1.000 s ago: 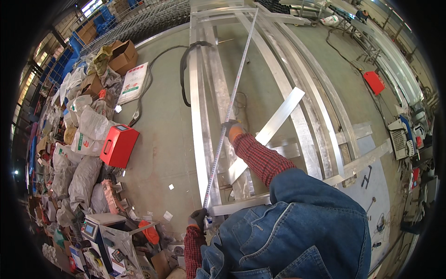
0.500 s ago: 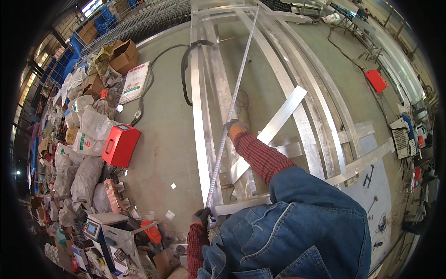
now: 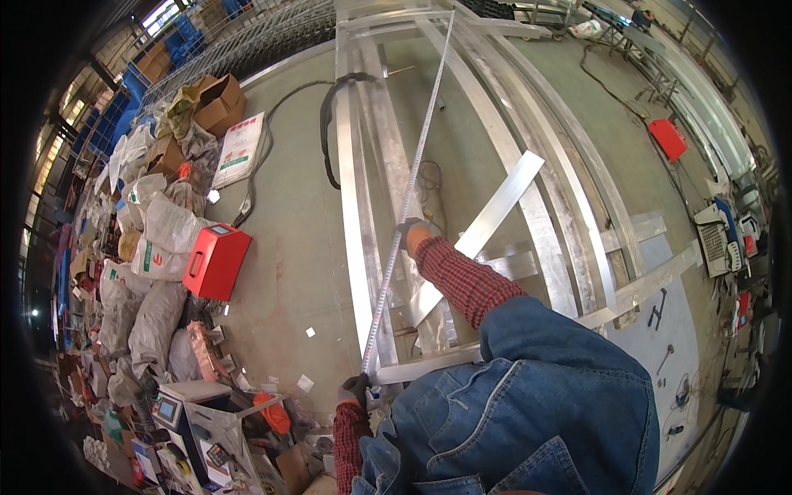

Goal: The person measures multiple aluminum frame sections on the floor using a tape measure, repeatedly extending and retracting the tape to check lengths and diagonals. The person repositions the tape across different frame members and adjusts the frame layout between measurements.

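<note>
A long pale tape measure (image 3: 423, 142) runs stretched from the near corner of a silvery metal frame (image 3: 356, 210) to its far end. My left hand (image 3: 353, 390), in a dark glove, is closed on the near end of the tape measure at that corner. Farther along, my right hand (image 3: 412, 235), in a dark and orange glove, is closed around the tape blade; its fingertips are partly hidden. Beneath my right forearm a loose flat metal bar (image 3: 501, 203) lies slantwise across the frame's long bars.
Left of the frame stands a red box-shaped machine (image 3: 219, 261), before heaped sacks (image 3: 157, 326) and cartons (image 3: 219, 104). A black cable (image 3: 327, 132) droops over the frame's left bar. Another red case (image 3: 667, 140) and tools (image 3: 657, 309) lie on the right.
The tape's far end has shifted slightly left. Both hands have moved a little left and toward me, still closed on the tape measure.
</note>
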Demonstrator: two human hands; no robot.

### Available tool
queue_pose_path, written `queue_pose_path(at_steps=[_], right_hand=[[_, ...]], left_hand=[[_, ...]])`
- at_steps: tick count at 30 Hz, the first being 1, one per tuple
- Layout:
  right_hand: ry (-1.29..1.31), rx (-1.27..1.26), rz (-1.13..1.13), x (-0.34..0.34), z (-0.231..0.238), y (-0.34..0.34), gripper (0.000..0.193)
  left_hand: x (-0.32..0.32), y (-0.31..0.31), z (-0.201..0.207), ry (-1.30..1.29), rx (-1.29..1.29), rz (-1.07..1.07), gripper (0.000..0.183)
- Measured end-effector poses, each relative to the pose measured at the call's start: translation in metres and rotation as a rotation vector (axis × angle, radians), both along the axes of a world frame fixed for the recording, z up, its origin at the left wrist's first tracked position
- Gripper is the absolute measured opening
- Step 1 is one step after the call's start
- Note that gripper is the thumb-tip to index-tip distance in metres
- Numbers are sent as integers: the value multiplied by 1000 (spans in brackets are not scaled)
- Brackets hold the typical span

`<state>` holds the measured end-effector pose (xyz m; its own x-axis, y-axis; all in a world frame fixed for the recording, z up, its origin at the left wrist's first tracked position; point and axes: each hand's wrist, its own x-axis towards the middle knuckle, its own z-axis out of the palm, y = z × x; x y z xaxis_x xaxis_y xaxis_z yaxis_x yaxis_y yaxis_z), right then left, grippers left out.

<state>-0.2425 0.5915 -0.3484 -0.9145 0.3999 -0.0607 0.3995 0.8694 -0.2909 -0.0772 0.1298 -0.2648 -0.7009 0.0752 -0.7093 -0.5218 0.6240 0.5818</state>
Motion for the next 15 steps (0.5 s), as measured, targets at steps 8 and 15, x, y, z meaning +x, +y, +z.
queue_pose_path(at_steps=[8, 15], right_hand=[[369, -858, -142, -25, -66, 3, 23], [552, -1891, -371, -53, -118, 16, 21]], left_hand=[[-3, -16, -20, 86, 126, 114, 40], [-2, -16, -5, 46, -5, 91, 41]])
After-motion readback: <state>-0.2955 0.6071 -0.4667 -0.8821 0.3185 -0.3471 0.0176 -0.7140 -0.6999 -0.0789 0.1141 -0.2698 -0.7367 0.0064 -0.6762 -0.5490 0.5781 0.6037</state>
